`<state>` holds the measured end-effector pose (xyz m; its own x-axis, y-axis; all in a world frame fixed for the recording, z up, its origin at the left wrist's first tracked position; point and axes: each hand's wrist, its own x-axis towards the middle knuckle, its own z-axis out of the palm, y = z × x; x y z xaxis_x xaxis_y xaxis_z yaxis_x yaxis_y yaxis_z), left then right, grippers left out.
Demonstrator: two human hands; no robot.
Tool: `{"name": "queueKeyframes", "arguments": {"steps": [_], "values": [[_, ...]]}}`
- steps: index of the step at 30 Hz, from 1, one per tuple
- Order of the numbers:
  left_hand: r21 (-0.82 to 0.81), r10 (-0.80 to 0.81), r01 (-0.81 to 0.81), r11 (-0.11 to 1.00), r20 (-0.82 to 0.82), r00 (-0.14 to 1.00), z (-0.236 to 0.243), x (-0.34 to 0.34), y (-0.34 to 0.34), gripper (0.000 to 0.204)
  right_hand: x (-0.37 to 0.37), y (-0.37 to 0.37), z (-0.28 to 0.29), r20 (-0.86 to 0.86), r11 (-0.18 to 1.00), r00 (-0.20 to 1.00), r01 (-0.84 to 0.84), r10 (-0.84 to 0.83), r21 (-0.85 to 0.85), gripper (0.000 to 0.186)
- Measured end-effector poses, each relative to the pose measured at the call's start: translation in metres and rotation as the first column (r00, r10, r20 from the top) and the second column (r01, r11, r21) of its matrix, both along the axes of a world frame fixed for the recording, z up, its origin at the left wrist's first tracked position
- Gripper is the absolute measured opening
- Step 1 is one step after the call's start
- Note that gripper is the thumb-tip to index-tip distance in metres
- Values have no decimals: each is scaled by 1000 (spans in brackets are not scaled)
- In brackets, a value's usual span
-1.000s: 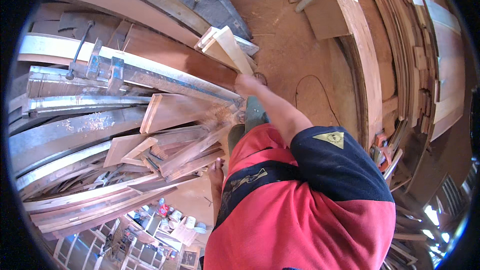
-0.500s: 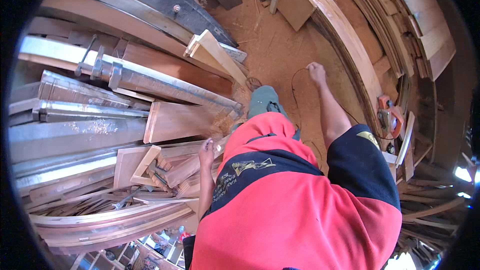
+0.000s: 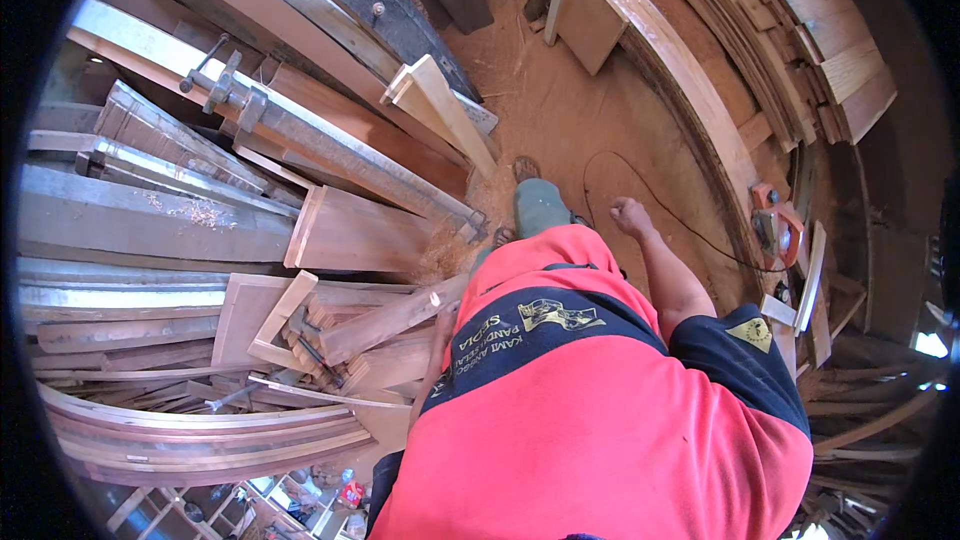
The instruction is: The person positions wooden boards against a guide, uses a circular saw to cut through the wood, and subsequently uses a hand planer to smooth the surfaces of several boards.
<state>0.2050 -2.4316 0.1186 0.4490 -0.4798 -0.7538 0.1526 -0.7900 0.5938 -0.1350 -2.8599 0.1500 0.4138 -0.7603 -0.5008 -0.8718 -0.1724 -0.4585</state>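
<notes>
My right hand [image 3: 630, 216] is held over the sawdust-covered floor with its fingers curled into a fist, and nothing shows in it. A thin dark cord [image 3: 655, 190] loops across the floor close by, apart from the hand as far as I can see. The cord runs to an orange power tool [image 3: 778, 227], which looks like a hand planer, by the long beam at the right. My left forearm [image 3: 434, 365] hangs beside my red and black shirt. The left hand's fingers are hidden near the end of a wooden piece [image 3: 395, 323].
On the left lie stacked boards and beams, a long bar clamp [image 3: 237, 92] and a wooden frame piece [image 3: 285, 315]. A curved-looking long beam [image 3: 690, 90] borders the right side, with stacked planks [image 3: 740, 30] beyond. An upright-looking block [image 3: 587, 20] stands at the far end.
My right hand has let go of the cord and drawn back toward me; the cord now lies in a loop. My left hand has moved in against my body. The view has turned slightly.
</notes>
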Motion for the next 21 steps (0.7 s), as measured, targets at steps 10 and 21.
{"name": "queueKeyframes", "arguments": {"steps": [10, 21], "values": [[-140, -6, 103, 985, 563, 826, 53, 95, -219, 87, 52, -49, 3, 32, 970, 982, -191, 188, 149, 25], [193, -168, 38, 980, 719, 674, 47, 264, -485, 115, 86, -221, 45, 41, 998, 999, -28, 26, 61, 21]]}}
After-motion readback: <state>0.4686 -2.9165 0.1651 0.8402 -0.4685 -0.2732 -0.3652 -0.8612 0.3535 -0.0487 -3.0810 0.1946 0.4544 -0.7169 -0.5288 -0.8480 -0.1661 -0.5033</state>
